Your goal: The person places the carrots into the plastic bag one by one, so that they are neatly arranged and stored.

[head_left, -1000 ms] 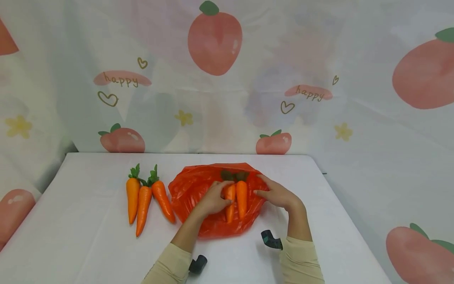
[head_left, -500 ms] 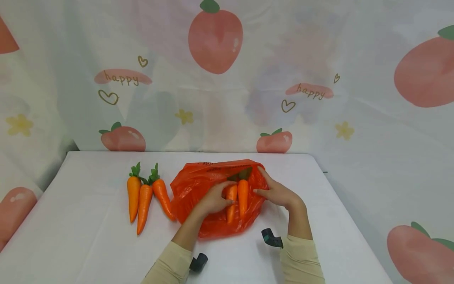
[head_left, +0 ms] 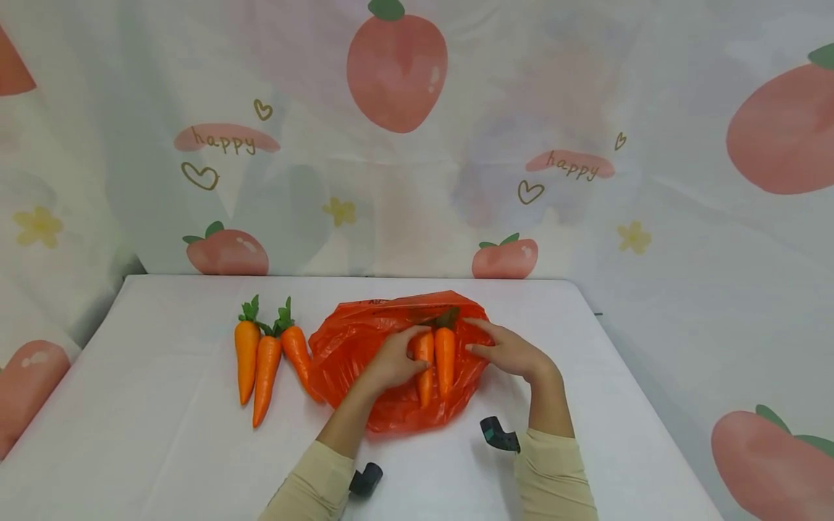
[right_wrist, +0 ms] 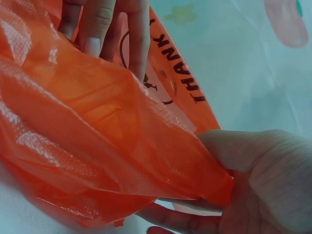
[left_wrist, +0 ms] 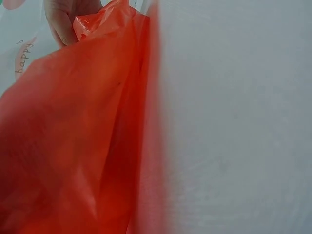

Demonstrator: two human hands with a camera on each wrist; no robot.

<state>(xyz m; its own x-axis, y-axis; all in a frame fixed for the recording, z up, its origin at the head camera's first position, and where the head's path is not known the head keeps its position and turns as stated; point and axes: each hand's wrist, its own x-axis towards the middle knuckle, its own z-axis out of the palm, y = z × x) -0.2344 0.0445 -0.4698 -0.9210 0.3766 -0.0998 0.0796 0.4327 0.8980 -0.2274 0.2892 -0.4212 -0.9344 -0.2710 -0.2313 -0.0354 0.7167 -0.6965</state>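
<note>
An orange-red plastic bag (head_left: 352, 347) lies spread on the table with its mouth facing the person. Two carrots are in it: a left carrot (head_left: 425, 387) and a right carrot (head_left: 445, 362) with green tops partly covered. My left hand (head_left: 394, 362) reaches into the mouth and grips the left carrot between thumb and fingers. In the right wrist view, the fingers (right_wrist: 97, 29) of that hand point down inside the bag. My right hand (head_left: 515, 354) pinches the bag's right edge, thumb on one side and fingers beneath, as the right wrist view shows.
Several more carrots (head_left: 267, 376) with leafy tops lie left of the bag, the nearest one touching its side. All rests on a white table (head_left: 163, 434) backed by a fruit-printed curtain (head_left: 397, 181). Dark wrist cameras (head_left: 500, 435) jut from the sleeves.
The bag's far rim has risen and spread, showing printed letters. My right fingers have shifted slightly along its edge. The left hand stays at the left carrot.
</note>
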